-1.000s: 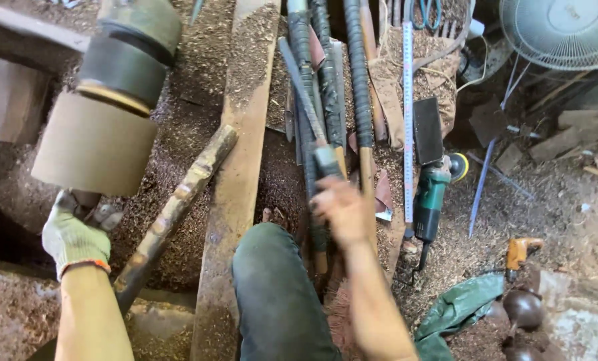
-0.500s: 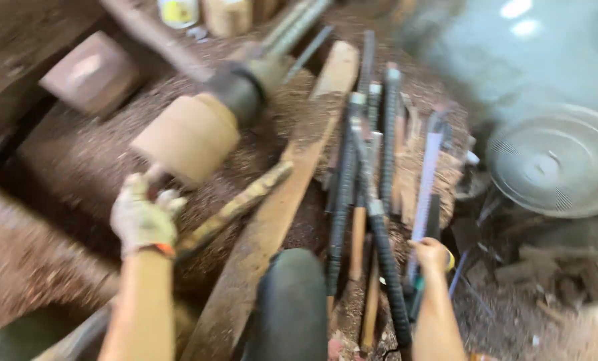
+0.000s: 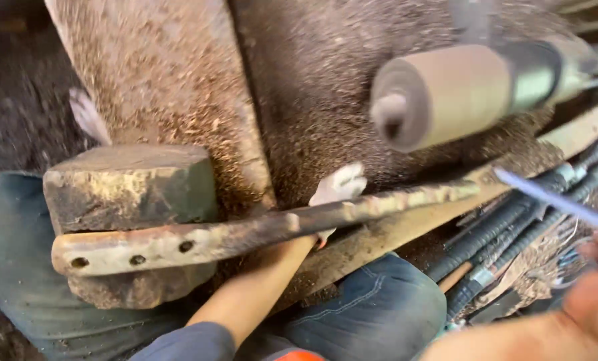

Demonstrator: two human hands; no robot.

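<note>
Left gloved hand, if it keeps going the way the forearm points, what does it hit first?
Probably the sawdust-covered wooden surface right beyond it. The left hand in a white glove sits partly behind the long rusty metal bar with holes, pointing up and right. Further along hangs the tan wooden cylinder on the lathe, though depth is unclear.

A gloved left hand (image 3: 336, 190) grips a long rusty metal bar (image 3: 245, 230) with holes at its near end, lying across a worn wooden block (image 3: 128, 184). Above it hangs a tan sanding drum (image 3: 439, 93). The blurred right hand (image 3: 596, 294) sits near ribbed dark rods (image 3: 506, 230). Sawdust covers the plank (image 3: 159, 73).
</note>
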